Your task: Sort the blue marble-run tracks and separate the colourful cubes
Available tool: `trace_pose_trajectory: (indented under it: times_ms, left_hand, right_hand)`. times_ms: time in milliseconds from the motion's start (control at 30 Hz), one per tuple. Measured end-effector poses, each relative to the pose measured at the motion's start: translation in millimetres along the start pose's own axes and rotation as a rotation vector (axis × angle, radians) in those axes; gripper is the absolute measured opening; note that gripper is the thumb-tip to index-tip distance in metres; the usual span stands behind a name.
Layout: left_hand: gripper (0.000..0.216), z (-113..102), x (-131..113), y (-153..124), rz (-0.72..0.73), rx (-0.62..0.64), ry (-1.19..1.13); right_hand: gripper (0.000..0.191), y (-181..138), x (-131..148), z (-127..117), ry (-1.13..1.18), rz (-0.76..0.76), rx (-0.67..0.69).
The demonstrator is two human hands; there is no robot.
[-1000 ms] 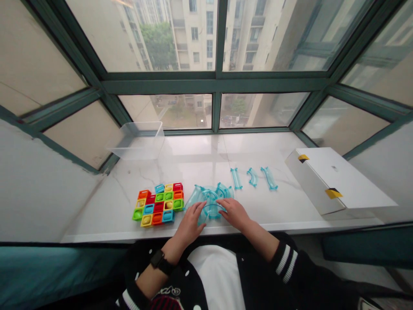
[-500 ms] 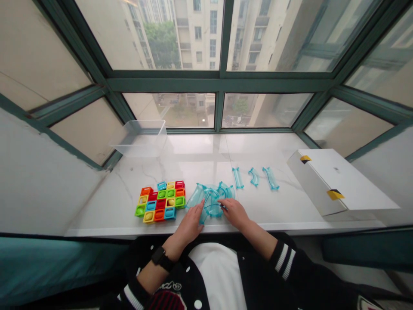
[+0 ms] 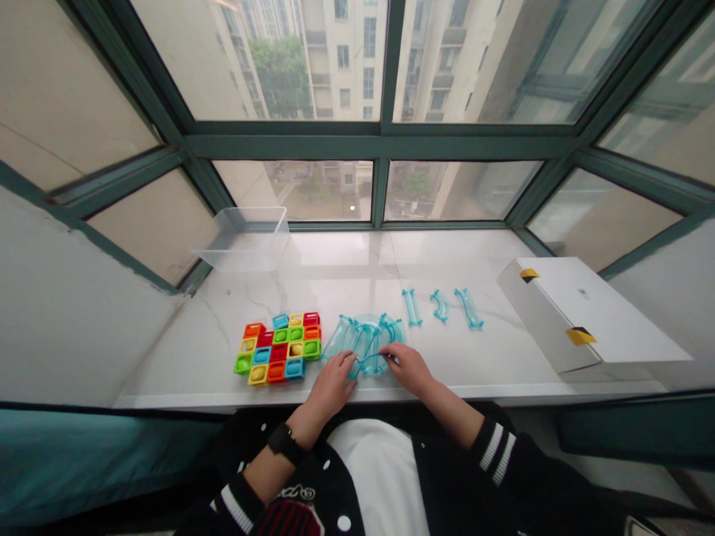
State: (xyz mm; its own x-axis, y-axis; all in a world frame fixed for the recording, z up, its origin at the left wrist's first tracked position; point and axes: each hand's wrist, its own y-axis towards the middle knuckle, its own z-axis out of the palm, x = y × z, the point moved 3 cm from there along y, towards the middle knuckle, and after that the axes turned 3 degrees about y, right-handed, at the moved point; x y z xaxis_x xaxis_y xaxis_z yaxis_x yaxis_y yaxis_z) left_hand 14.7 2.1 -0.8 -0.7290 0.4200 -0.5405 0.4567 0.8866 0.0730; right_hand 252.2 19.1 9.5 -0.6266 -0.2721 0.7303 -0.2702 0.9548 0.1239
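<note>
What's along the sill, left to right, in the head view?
multicoloured plastic tile block → cluster of clear blue track pieces → straight clear blue track piece → curved clear blue track piece → long clear blue track piece → white box

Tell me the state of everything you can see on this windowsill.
Clear blue curved plastic track cluster: pieces overlapping, lying flat
Left hand: touching the cluster's near edge
Right hand: touching the cluster
Three clear blue plastic track pieces: separate, in a row
Multicoloured square plastic block panel: assembled, lying flat
Clear plastic bin: upright, open top up
White cardboard box with yellow tape: closed
</note>
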Motion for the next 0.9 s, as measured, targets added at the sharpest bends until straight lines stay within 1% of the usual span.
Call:
trace_pose_trajectory:
  times_ms: [100,300,567,767,900]
  left_hand:
    - [0.056,0,-2,0,0.010,0.001,0.029]
    - [0.048,4,-4,1,-0.007,-0.036,0.066]
    - [0.048,3,-8,2,-0.013,-0.045,0.068]
    - [0.050,2,-8,0,0.007,-0.054,0.103]
    - [0.046,-9,-13,0,0.031,-0.112,0.097]
  right_hand:
    - [0.027,-1,3,0,0.018,-0.015,0.017]
    - [0.024,-2,8,0,0.028,-0.053,0.028]
    - [0.018,-4,5,7,0.026,-0.107,0.121]
    - [0.018,-2,5,5,0.072,-0.091,0.094]
    - [0.018,-1,5,2,0.140,-0.057,0.070]
